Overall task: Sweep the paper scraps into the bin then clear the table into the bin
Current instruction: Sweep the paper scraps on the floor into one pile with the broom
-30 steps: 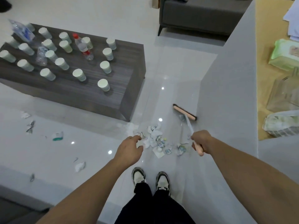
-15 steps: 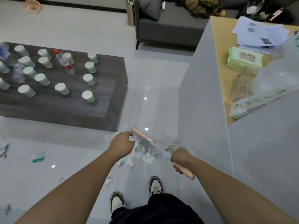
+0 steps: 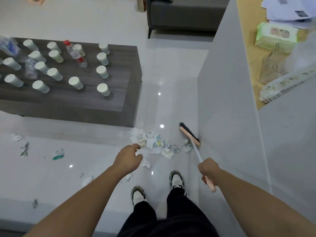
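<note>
Crumpled paper scraps [image 3: 154,144] lie heaped (strays leftward) beside the pink broom's [image 3: 189,134] floor-resting head.

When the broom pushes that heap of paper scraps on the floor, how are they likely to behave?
The paper scraps look crumpled and thin, so they are probably very light and will slide readily on the glossy floor. Being loose, separate pieces, some will likely scatter or slip past the broom, as the strays further left suggest. They should crush rather than break.
</note>
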The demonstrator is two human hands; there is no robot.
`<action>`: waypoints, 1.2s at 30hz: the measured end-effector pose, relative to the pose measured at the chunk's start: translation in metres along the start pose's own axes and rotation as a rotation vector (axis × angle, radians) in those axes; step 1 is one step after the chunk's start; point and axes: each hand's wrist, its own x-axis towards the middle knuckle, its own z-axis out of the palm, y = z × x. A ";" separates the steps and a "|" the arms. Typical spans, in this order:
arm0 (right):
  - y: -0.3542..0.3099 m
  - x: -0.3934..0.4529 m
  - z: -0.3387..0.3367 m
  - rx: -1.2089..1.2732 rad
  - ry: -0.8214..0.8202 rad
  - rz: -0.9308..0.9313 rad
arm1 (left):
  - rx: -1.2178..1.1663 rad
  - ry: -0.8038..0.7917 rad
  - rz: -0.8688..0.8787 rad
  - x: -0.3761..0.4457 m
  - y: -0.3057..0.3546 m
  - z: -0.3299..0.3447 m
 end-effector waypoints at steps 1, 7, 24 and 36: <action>0.005 -0.005 0.006 0.011 0.009 0.011 | -0.005 0.000 -0.004 -0.003 -0.005 -0.003; 0.015 -0.041 0.047 0.133 -0.005 0.052 | -0.046 0.035 0.020 -0.010 -0.029 -0.016; -0.019 -0.097 0.076 0.132 -0.045 -0.075 | -0.063 0.014 0.032 -0.026 -0.089 -0.025; -0.124 -0.055 0.143 -0.270 -0.128 -0.210 | -0.210 0.117 -0.246 -0.073 -0.146 -0.001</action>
